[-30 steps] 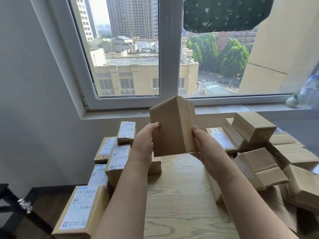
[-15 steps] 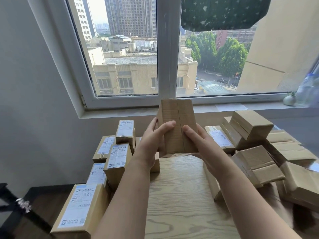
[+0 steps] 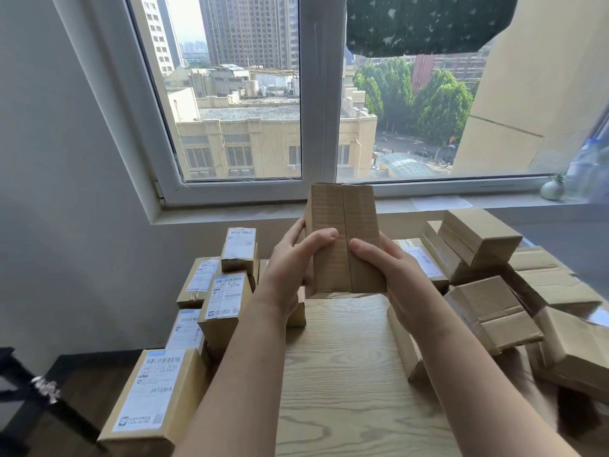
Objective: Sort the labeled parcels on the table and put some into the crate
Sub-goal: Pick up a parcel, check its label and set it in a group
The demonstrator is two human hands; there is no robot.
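Pale wood grain runs along the bench [image 3: 346,384], which spreads out beneath the fingers [image 3: 319,238] and back toward the person standing at it. Beyond the fingers, behind everything, the window [image 3: 309,94] fills the wall above a grey sill [image 3: 263,211]. Right of the right-hand fingers a jumble of plain brown boxes [image 3: 494,311] lies tilted and overlapping, one of them, the top box [image 3: 478,235], perched highest, close under the sill. Left of the left-hand fingers stands a tidier cluster of labelled parcels [image 3: 225,296], white labels facing up, and the biggest labelled parcel [image 3: 155,394] lies nearest the person at the bench's left edge, well below the fingers. Between the two groups, lifted clear of the bench, is the held parcel [image 3: 359,216]: a cardboard box stood on end, plain brown on the face turned toward the person, a taped seam running top to bottom down its middle. The left hand [image 3: 290,268] grips its left side, thumb laid across the front and the other fingers curled round the left edge. The right hand [image 3: 398,278] grips the lower right part, thumb pressed on the front just right of the seam, the rest of its fingers hidden behind the box. The two thumbs sit close together, one either side of the seam. Far to the right of the fingers, on the sill, sits a small round vase [image 3: 552,189].
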